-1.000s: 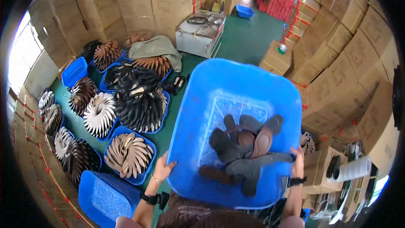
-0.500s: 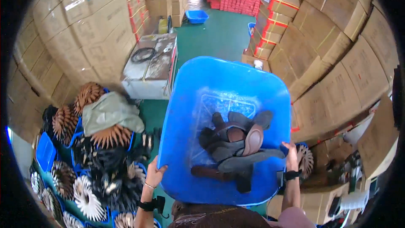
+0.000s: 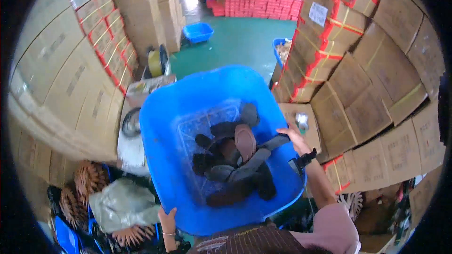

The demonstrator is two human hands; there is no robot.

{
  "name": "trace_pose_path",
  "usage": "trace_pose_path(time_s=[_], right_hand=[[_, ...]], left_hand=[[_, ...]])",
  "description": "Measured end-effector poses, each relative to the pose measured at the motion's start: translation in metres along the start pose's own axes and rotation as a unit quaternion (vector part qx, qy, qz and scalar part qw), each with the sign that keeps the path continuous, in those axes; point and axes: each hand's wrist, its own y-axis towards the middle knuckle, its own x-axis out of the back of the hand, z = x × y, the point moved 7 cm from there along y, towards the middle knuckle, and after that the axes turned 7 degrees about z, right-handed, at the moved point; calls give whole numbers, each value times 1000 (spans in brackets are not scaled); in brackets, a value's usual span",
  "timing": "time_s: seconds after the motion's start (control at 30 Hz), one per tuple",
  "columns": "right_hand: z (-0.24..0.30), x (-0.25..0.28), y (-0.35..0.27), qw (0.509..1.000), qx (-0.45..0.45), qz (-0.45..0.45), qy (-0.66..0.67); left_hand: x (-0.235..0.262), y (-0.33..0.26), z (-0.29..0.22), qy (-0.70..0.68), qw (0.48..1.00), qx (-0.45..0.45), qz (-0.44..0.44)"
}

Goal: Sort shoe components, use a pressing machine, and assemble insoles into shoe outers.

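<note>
A large blue plastic tub point(image 3: 165, 113) is held in front of me, tilted so that its inside faces me. My left hand point(image 3: 167, 220) grips the near left part of its rim, with the thumb on top. On the right edge, my right hand point(image 3: 295, 140) is closed over the rim; some of its fingers are hidden. Inside lies a loose heap of dark shoe insoles point(image 3: 230, 193), with one pinkish-brown insole point(image 3: 245, 142) on top. The tip of a grey insole point(image 3: 270, 146) reaches up close to my right fingers.
Carton stacks line the left point(image 3: 66, 80) and right point(image 3: 358, 70) of a green floor point(image 3: 235, 47). Ahead are another blue basin point(image 3: 197, 33) and a red stack point(image 3: 261, 2). Fanned brown insoles point(image 3: 89, 178) and a grey-green bag point(image 3: 123, 207) sit at lower left.
The view has moved forward and turned; the cartons and basin ahead appear larger. The tub has shifted left and tilted in view. My right hand sits higher up, and the insoles have shifted.
</note>
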Motion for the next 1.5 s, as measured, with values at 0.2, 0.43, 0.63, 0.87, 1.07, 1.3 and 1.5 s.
trace_pose_path(time_s=[0.2, 0.43, 0.63, 0.87, 1.07, 1.3, 1.5], right_hand=[[93, 63, 175, 994, 89, -59, 4], [158, 141, 375, 982, 84, -153, 74], [297, 174, 580, 979, 95, -168, 70], [415, 211, 834, 989, 99, -113, -4], [474, 321, 967, 969, 89, -220, 69], [501, 460, 1030, 911, 99, -370, 155], [595, 585, 1172, 887, 117, -426, 135]], left_hand=[[-68, 245, -127, 15, 994, -52, 94], [-197, 517, -265, 114, 967, -154, 169], [-296, 709, -383, 49, 969, -64, 233], [-345, 993, -258, 135, 979, -117, 95], [-551, 1125, -569, 10, 950, -56, 305], [-794, 1330, -700, 38, 875, -113, 470], [-1005, 1494, -783, 62, 841, -183, 506]])
